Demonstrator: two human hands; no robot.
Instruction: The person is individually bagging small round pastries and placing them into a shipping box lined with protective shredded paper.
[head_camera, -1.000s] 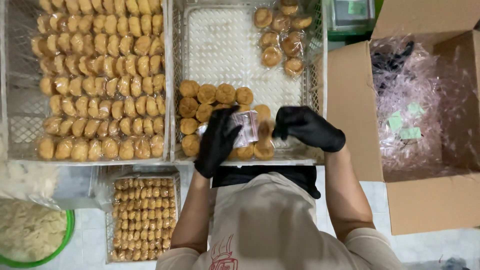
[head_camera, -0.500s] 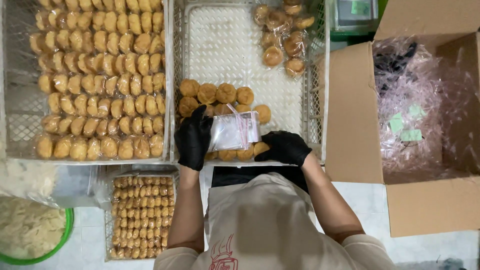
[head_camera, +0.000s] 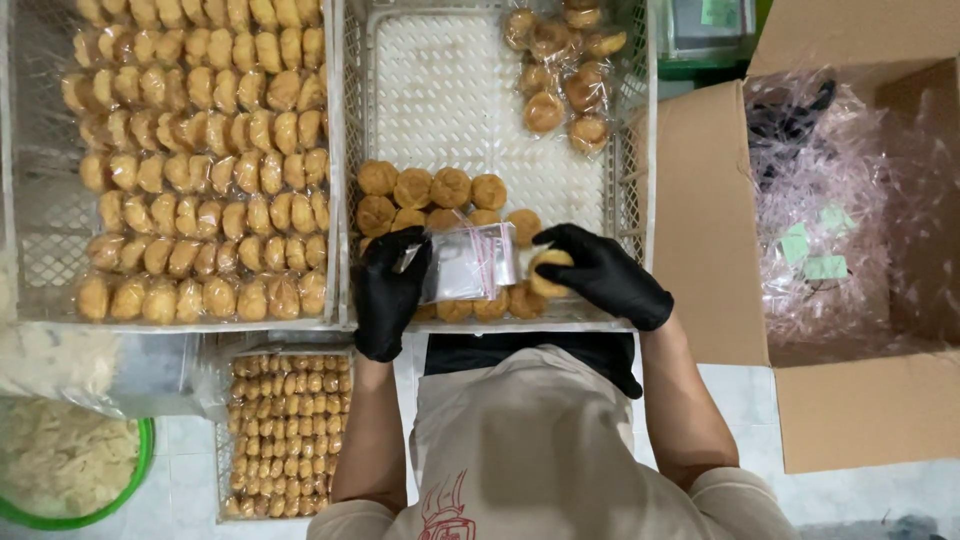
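Grip, left: our left hand (head_camera: 388, 292), in a black glove, pinches the left edge of a small clear bag (head_camera: 468, 262) and holds it open over the near edge of the middle crate (head_camera: 628, 190).
Grip, right: our right hand (head_camera: 600, 275), also gloved, is closed around one round golden pastry (head_camera: 545, 272) and holds it at the mouth of the clear bag, touching it; we judge it is not yet inside.
Loose pastries: we see a cluster of unwrapped pastries (head_camera: 430, 190) lying in the near left part of the middle crate, just beyond and under our hands. These are left to bag.
Bagged ones, same crate: we count only a small heap of wrapped pastries (head_camera: 560, 70) in the far right corner of the middle crate, well apart from the loose cluster.
Bagged ones, left crate: the left crate (head_camera: 335, 160) is packed with rows of wrapped pastries (head_camera: 200, 170) from its near edge to its far edge.
Lower tray: below the left crate's near edge we see a smaller tray of pastries (head_camera: 288, 430); we cannot tell whether they are wrapped.
Cardboard box: at the right a cardboard box (head_camera: 700, 220) stands open, with crumpled clear film inside.
Progress: we judge most of the batch is wrapped, and the middle crate's loose cluster remains.
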